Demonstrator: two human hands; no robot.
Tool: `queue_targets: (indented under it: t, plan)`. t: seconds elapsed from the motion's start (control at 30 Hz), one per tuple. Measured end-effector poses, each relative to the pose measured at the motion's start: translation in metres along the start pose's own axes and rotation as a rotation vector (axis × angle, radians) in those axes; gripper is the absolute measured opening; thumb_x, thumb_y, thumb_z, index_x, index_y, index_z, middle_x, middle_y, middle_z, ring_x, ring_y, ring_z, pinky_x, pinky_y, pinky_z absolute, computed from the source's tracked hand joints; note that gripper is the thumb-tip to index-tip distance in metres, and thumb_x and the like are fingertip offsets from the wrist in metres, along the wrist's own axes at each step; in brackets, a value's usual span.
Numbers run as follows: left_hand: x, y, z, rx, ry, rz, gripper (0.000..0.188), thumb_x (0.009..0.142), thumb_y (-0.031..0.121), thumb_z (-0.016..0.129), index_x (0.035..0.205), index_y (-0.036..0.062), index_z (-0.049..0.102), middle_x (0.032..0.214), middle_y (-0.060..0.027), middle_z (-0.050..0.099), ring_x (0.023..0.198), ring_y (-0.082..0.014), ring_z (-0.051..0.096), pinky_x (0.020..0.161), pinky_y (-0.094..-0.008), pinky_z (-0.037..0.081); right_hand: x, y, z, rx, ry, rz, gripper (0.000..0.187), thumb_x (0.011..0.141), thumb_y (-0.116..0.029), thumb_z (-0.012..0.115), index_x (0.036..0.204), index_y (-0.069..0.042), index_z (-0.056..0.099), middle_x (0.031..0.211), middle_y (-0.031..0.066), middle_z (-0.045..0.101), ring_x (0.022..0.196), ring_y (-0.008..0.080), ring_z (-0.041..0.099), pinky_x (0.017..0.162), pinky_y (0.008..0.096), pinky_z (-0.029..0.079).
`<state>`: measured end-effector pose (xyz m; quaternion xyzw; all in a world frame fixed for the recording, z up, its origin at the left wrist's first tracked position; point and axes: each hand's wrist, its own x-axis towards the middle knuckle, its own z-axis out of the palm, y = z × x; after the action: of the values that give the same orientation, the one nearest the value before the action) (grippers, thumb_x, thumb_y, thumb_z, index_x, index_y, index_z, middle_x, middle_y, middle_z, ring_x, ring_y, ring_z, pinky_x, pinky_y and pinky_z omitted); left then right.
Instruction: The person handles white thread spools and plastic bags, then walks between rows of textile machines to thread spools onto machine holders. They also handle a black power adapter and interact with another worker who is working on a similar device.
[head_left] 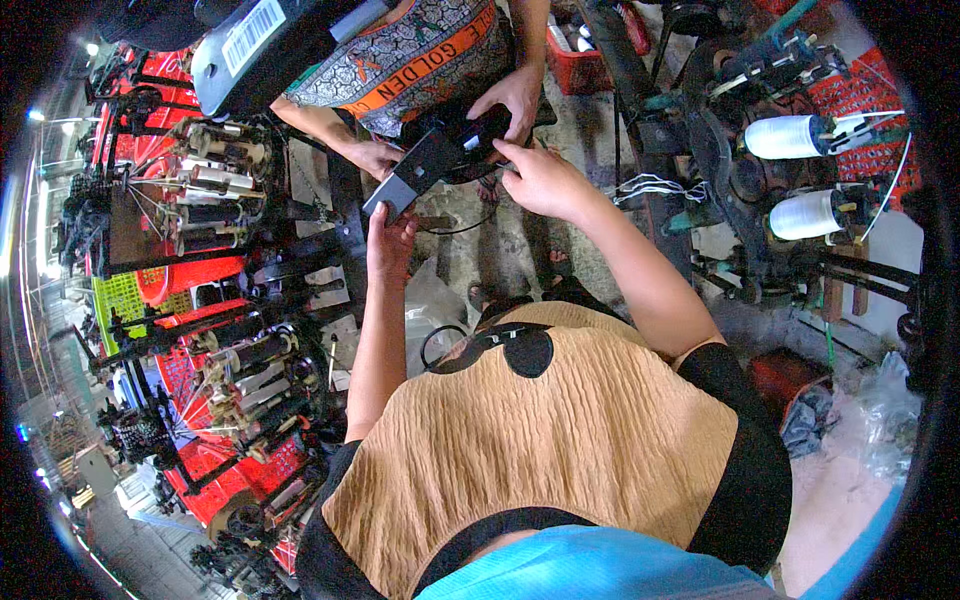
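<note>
My left hand (391, 240) is closed around the lower end of a flat, dark rectangular device (408, 178) with a grey end. A co-worker's hand (372, 158) is beside the device's far left edge. My right hand (548, 180) holds nothing that I can see; its index finger stretches toward a black object (468, 135), whose kind is unclear. On that object rests the co-worker's other hand (515, 100). Whether my fingertip touches it or the co-worker's hand cannot be made out.
The co-worker wears a patterned apron (420, 65). Machinery with spools (225, 180) and red crates (205, 460) lines the left. White thread cones (785, 137) sit on a machine at right. A red basket (578, 70) stands at the back; clear plastic (885, 415) lies at lower right.
</note>
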<state>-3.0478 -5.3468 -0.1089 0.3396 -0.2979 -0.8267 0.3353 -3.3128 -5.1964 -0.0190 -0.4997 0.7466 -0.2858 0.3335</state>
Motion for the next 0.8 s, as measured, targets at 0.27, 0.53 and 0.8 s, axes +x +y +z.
queue_targets:
  t: [0.27,0.53,0.8]
  plan:
    - [-0.027,-0.022,-0.005,0.029,0.095,0.092,0.038,0.093,0.036,0.059,0.118,0.0083,0.054,0.115,-0.0073,0.062,0.100,-0.0197,0.061,0.082,-0.0309,0.052,0.020,0.004,-0.013,0.045,0.091,-0.057,0.042,0.088,-0.020,0.051,0.126,-0.002,0.056,0.109,0.0257,0.064,0.105,0.0391,0.061,0.093,0.0437,0.048]
    - [-0.042,-0.041,-0.015,-0.217,0.171,0.073,0.049,0.088,0.041,0.063,0.118,0.0024,0.053,0.114,-0.0126,0.062,0.096,-0.0238,0.062,0.082,-0.0326,0.055,0.041,-0.007,-0.045,-0.004,-0.080,-0.098,0.034,0.089,-0.013,0.048,0.118,-0.008,0.065,0.082,0.0145,0.069,0.066,0.0192,0.064,0.065,0.0331,0.052]
    - [-0.059,-0.029,-0.040,-0.252,0.159,0.073,0.056,0.087,0.043,0.063,0.122,0.0009,0.050,0.116,-0.0156,0.061,0.104,-0.0279,0.060,0.090,-0.0369,0.052,0.027,0.013,-0.028,0.090,0.022,0.009,0.034,0.088,-0.018,0.049,0.115,-0.007,0.066,0.109,0.0199,0.066,0.102,0.0340,0.064,0.092,0.0411,0.048]
